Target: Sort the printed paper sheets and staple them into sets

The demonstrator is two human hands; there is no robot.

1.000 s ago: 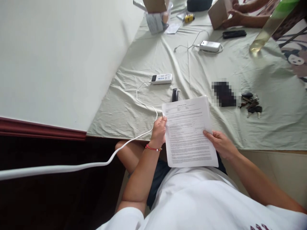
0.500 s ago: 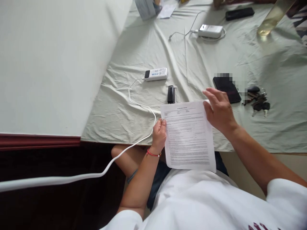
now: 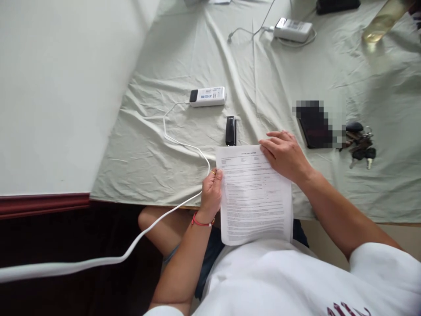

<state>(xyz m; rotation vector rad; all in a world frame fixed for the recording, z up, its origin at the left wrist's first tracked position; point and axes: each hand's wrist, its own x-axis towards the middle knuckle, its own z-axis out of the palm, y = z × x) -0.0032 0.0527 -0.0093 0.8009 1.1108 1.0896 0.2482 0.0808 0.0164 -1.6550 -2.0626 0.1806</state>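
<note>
A stack of printed sheets of paper (image 3: 253, 202) lies over the table's front edge, its lower end against my white shirt. My left hand (image 3: 212, 191) is closed on the left edge of the papers, thumb on top. My right hand (image 3: 286, 156) rests over the top right corner, fingers stretched out and the thumb against the sheets. Just beyond the top edge lies a black stapler (image 3: 231, 131).
A white power bank (image 3: 208, 96) has a white cable (image 3: 158, 221) running past my left hand. Right of the papers lie a black phone (image 3: 315, 127) and keys (image 3: 362, 142). Farther back are another white power bank (image 3: 292, 30) and a clear bottle (image 3: 378, 33) with yellowish liquid.
My right hand has moved left and inward over the top right corner of the papers. My left hand keeps its hold. The camera view has shifted, tilting down.
</note>
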